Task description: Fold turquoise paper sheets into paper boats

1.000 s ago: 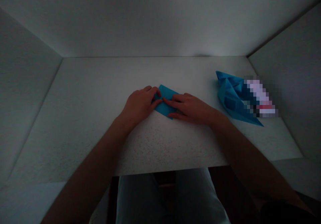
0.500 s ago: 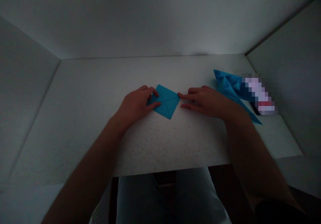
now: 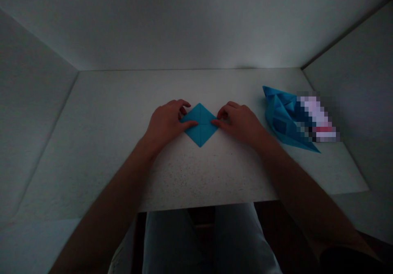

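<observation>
A small blue folded paper square (image 3: 200, 125) lies as a diamond on the white table (image 3: 123, 143), with creases crossing its middle. My left hand (image 3: 167, 123) pinches its left corner between thumb and curled fingers. At the paper's right corner my right hand (image 3: 241, 121) does the same, thumb tip on the corner. Both forearms reach in from the near edge.
A pile of folded blue paper (image 3: 284, 116) sits at the right, next to a blurred-out object (image 3: 317, 118). White walls close the table at the back and on both sides. The table's near edge runs just above my lap.
The paper has turned from a tilted position into an upright diamond. My right hand lifted off it, swung right, then came back to its right corner. The left hand stayed on the left corner.
</observation>
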`<state>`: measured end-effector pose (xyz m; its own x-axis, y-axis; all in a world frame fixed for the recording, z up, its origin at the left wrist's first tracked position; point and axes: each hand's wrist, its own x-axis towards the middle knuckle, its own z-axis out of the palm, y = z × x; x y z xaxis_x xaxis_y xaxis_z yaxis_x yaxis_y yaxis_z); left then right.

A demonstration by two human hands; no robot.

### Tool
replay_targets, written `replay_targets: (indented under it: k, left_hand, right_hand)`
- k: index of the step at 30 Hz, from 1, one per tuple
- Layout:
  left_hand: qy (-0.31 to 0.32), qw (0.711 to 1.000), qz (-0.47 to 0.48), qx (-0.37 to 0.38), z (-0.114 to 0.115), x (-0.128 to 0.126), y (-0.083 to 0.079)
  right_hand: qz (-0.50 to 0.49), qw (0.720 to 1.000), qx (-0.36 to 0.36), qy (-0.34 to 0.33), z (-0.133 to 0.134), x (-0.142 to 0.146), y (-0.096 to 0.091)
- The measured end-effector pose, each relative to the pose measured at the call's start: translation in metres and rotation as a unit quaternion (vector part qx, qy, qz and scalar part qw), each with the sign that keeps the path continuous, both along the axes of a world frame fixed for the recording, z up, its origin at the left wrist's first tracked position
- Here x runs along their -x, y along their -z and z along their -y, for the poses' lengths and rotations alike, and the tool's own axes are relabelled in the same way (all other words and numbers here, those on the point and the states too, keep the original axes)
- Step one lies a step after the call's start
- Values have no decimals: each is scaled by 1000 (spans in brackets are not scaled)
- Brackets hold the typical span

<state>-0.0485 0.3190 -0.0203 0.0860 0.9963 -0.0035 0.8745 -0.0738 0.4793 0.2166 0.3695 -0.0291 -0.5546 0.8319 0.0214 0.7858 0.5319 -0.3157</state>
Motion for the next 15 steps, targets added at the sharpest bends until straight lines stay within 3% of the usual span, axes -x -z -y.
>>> replay_targets:
  k: [4, 9, 12, 15]
  left_hand:
    - [-14, 999, -15, -27, 0, 1, 6]
    - [5, 995, 42, -87, -4, 9, 10]
    - [35, 971, 118, -207, -4, 11, 3]
    - [63, 936, 128, -321, -1, 12, -6]
  right_hand:
    - [-47, 998, 38, -18, -2, 1, 4]
    - [-136, 990, 6, -43, -3, -5, -1]
    - [-202, 977, -58, -30, 2, -10, -14]
    - [-233, 962, -138, -41, 6, -17, -30]
